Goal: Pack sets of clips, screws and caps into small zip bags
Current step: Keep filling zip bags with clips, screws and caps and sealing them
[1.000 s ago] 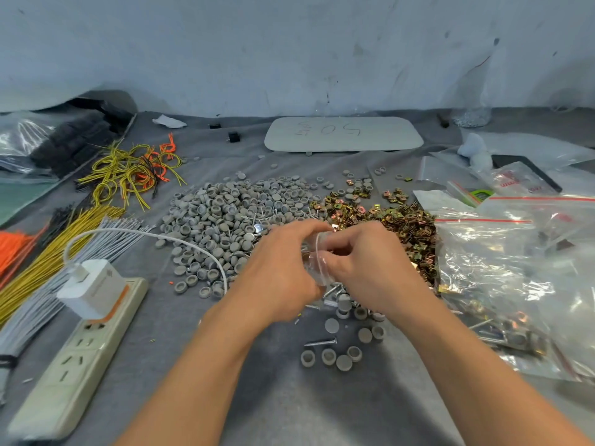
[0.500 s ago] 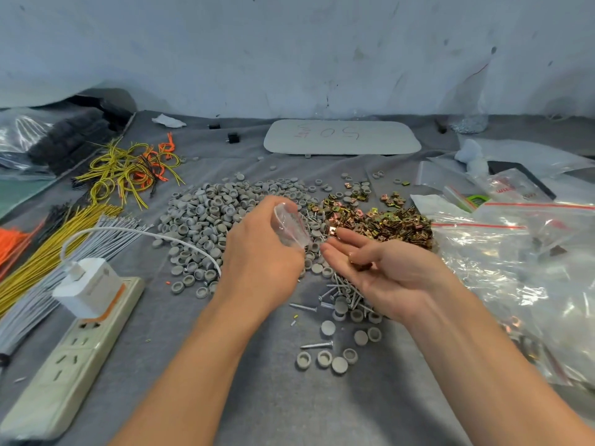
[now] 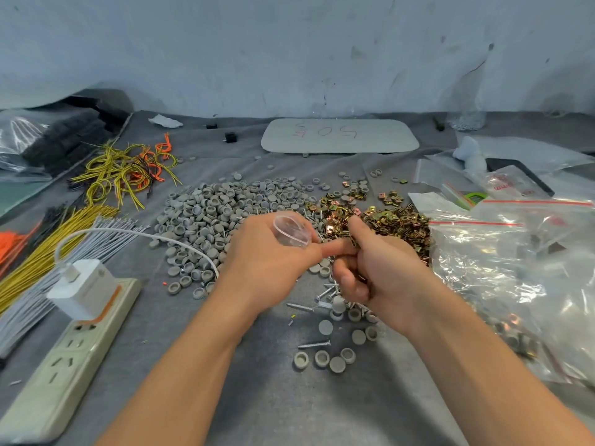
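Note:
My left hand (image 3: 267,262) holds a small clear zip bag (image 3: 291,231) with its mouth held open, above the grey cloth. My right hand (image 3: 376,268) is curled just right of it, thumb and forefinger pinching metal clips next to the bag's mouth. A heap of grey caps (image 3: 225,217) lies behind my left hand. A pile of brass-coloured clips (image 3: 389,217) lies behind my right hand. Loose screws (image 3: 314,343) and a few caps (image 3: 322,358) lie on the cloth under my wrists.
A power strip with a white charger (image 3: 82,289) and cable sits at the left. Yellow, grey and orange wires (image 3: 42,252) lie further left. Large clear bags (image 3: 521,278) fill the right. A grey board (image 3: 339,135) lies at the back.
My hands parted, my right hand opened palm up, and now it has curled again and come back beside the bag. The bag's mouth now faces up in my left hand.

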Demonstrator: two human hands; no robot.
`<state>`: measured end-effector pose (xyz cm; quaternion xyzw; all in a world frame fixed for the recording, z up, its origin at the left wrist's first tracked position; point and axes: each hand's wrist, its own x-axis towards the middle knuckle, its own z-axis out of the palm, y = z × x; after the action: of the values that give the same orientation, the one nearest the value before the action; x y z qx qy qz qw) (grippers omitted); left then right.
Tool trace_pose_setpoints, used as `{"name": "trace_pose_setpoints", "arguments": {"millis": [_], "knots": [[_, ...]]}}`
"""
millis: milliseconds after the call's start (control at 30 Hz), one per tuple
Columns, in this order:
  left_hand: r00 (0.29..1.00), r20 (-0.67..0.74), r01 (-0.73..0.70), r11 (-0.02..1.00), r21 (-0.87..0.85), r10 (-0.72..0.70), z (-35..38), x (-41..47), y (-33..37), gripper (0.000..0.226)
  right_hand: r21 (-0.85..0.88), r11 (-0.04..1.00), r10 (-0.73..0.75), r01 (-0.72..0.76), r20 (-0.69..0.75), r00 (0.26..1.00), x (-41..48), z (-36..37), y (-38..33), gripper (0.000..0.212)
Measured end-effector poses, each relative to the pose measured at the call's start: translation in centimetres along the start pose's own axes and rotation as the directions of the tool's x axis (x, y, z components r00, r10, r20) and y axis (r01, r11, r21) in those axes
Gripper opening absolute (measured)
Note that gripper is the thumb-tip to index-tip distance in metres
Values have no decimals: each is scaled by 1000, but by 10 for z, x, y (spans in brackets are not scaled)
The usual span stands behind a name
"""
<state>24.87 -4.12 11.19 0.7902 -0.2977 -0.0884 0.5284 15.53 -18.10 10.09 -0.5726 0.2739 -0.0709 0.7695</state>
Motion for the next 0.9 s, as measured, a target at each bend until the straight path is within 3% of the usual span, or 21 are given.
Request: {"name": "trace_pose_setpoints", "arguments": {"millis": [200,367,467,567,733,900], "knots": [[1000,12,-8,998,63,7,10,-7,7,22,-221,973,-64,63,-1,998,-6,12,4,62],[1000,-15,-5,1000,-15,4,6,-7,9,22,-134,987,-70,85,114,991,-9,10,1,57],[999,-29,-19,999,-37,18,3,-6,11,15,-134,986,-86,100,107,991,-7,2,-2,56],[996,-60,-72,996,-44,69,-3,-6,12,18,-116,986,-106,123,143,984,-5,-9,-9,31],[962,-176,-189,975,114,207,-3,-9,13,36,5,976,-216,217,137,967,-1,-9,-9,22],[945,-191,-172,901,399,266,-1,-7,9,35,-93,877,-470,471,36,882,-2,-6,-9,16]]}}
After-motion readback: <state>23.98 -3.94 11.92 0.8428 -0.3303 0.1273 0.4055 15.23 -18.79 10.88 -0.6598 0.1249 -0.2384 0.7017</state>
